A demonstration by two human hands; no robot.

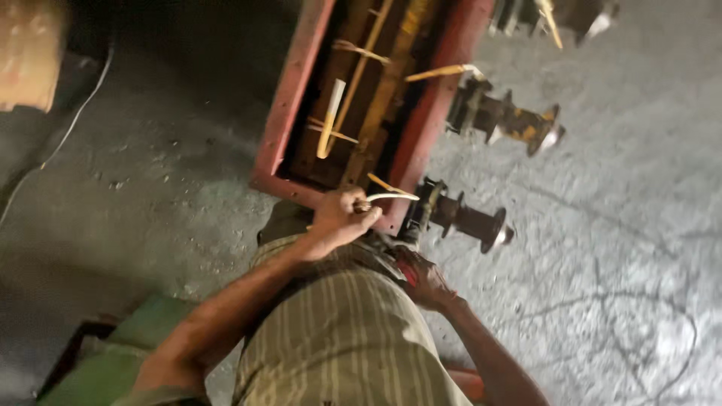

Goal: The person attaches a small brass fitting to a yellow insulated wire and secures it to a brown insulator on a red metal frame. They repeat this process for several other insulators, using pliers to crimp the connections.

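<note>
While clasped, wire (391, 197) beyond left hand (340, 218)

No labels, signs or screens in view. Only possible package: blurred tan box (28, 53) at top left corner, cut by frame edge, above grey floor (150, 188); kind not clear.

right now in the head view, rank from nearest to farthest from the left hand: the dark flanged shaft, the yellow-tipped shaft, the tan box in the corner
1. dark flanged shaft, just right of the left hand
2. yellow-tipped shaft, up and right
3. tan box, far upper left corner
</note>
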